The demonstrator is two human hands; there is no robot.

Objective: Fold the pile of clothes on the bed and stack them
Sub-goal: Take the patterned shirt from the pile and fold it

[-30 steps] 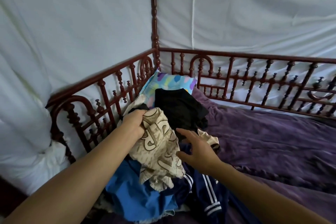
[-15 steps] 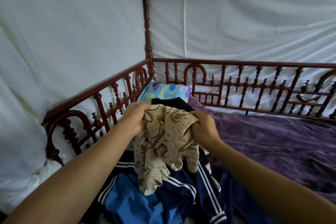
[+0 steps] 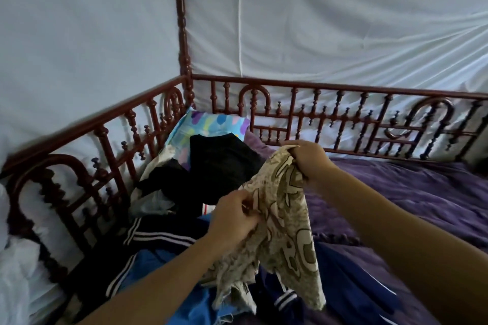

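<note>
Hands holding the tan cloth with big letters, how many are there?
2. The left hand pinches the beige patterned garment at its left edge, low over the clothes pile. The right hand grips its top, higher up. No other hands show.

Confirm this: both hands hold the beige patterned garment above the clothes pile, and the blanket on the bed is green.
Wrong in one respect: the head view shows a purple blanket, not green. The left hand and right hand do hold the beige patterned garment above the clothes pile.
</note>
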